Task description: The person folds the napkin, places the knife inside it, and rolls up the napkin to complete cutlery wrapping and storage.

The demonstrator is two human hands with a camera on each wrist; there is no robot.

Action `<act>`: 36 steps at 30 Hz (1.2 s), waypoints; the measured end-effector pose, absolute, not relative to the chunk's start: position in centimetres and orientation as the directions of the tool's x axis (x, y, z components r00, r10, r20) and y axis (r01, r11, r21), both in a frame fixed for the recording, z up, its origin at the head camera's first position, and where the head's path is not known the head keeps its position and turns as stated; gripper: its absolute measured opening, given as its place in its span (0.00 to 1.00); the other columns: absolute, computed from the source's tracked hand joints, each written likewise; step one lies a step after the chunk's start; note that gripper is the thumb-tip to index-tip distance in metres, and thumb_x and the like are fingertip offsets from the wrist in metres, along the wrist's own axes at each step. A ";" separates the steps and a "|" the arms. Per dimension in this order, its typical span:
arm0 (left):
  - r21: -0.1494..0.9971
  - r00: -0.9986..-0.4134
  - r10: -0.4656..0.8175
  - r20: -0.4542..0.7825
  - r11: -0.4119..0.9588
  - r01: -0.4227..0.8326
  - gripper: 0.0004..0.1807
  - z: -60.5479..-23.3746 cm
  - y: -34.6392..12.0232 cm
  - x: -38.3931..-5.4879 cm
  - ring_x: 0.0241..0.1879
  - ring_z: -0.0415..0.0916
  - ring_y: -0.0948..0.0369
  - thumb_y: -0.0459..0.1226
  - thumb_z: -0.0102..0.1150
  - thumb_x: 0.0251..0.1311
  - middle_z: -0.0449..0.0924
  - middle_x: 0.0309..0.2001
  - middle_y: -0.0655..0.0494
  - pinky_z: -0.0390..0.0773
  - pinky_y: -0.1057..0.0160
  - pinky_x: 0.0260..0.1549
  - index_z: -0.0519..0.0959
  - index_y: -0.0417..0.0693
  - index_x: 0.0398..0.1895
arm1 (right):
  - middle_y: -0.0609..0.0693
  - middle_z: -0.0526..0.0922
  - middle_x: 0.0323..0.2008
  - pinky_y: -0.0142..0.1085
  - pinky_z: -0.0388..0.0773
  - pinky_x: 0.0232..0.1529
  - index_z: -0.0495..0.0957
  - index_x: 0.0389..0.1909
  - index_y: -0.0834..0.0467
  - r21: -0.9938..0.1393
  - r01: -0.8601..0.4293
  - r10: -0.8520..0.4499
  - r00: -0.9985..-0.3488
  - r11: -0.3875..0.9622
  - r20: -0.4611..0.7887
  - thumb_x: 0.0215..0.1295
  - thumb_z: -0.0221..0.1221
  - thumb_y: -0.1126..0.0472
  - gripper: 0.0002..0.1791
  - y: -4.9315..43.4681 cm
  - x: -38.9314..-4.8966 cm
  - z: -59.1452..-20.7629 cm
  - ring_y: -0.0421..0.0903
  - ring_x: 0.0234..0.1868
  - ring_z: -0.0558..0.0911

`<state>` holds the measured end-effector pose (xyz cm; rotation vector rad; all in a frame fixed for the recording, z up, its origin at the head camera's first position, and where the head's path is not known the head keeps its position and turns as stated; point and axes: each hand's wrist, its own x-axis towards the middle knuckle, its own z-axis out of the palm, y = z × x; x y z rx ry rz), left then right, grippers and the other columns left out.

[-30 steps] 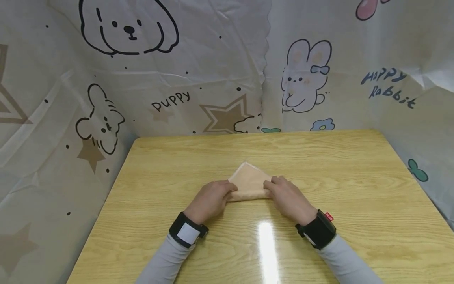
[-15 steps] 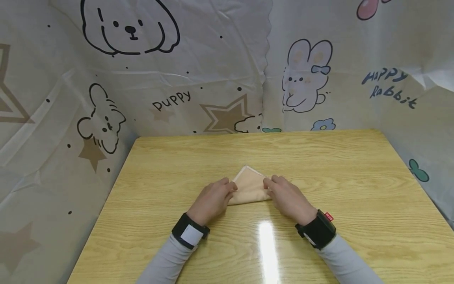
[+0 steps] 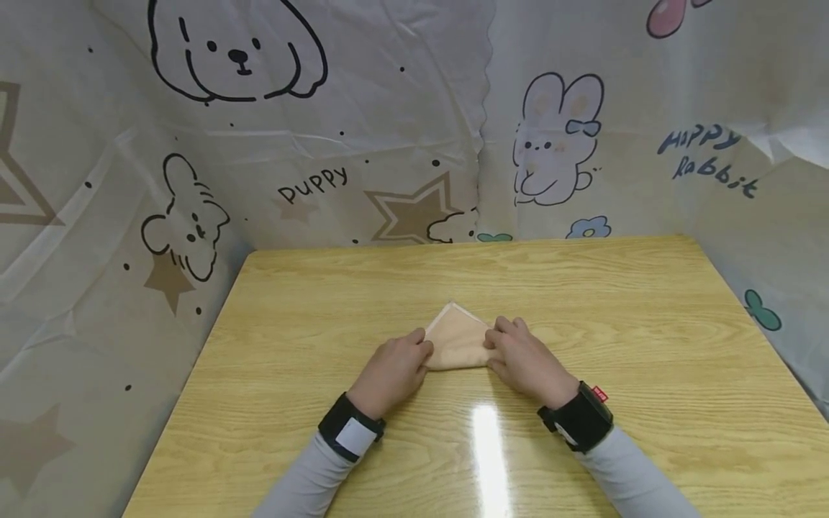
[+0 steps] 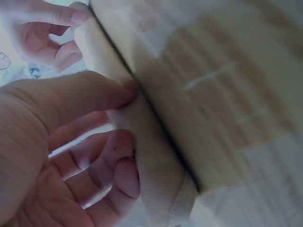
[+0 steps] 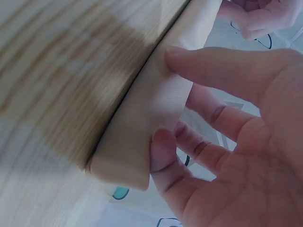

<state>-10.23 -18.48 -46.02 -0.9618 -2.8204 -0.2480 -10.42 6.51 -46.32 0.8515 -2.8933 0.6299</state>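
A peach-coloured cloth (image 3: 456, 342) with a pale border lies folded on the table, its pointed corner facing away and a thick folded edge toward me. My left hand (image 3: 391, 370) holds its left end. In the left wrist view the thumb presses the near side of the fold (image 4: 158, 161) while the other fingers curl at its upper side. At the right end, my right hand (image 3: 526, 363) grips the cloth likewise. The right wrist view has that thumb against the smooth folded side (image 5: 137, 118), fingers bent along the top. The far corner is between the hands, untouched.
The wood-grain table (image 3: 311, 302) reaches back to a cloth backdrop (image 3: 401, 108) printed with cartoon animals and stars, which also hangs along both sides. A bright light reflection (image 3: 490, 460) shows on the tabletop in front of the cloth.
The cloth's far corner has shifted slightly toward me, and the fold strip along its front no longer shows separately. My left hand has moved a little right, closer to the right hand.
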 end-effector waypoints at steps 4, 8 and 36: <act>0.089 -0.772 0.603 0.200 0.774 0.627 0.08 -46.2 -18.5 -10.2 0.21 0.67 0.63 0.33 0.64 0.53 0.70 0.29 0.59 0.71 0.64 0.18 0.79 0.50 0.36 | 0.48 0.72 0.35 0.34 0.67 0.33 0.80 0.36 0.58 -0.363 -0.527 -0.499 -0.849 0.768 0.176 0.55 0.69 0.63 0.10 6.4 -10.4 -46.5 0.47 0.35 0.63; 0.073 -0.780 0.593 0.200 0.785 0.616 0.06 -46.1 -18.3 -10.2 0.25 0.66 0.62 0.33 0.62 0.54 0.68 0.29 0.58 0.71 0.64 0.19 0.78 0.50 0.35 | 0.48 0.73 0.35 0.35 0.65 0.33 0.80 0.36 0.57 -0.357 -0.535 -0.503 -0.844 0.766 0.186 0.54 0.69 0.63 0.10 6.3 -10.3 -46.5 0.48 0.34 0.63; 0.037 -0.747 0.642 0.175 0.753 0.656 0.09 -45.3 -19.2 -10.5 0.33 0.76 0.63 0.37 0.58 0.63 0.83 0.35 0.59 0.80 0.59 0.34 0.84 0.51 0.43 | 0.50 0.81 0.34 0.40 0.73 0.32 0.84 0.44 0.58 -0.234 -0.581 -0.548 -0.814 0.780 0.195 0.61 0.63 0.64 0.10 5.8 -10.0 -45.5 0.47 0.32 0.79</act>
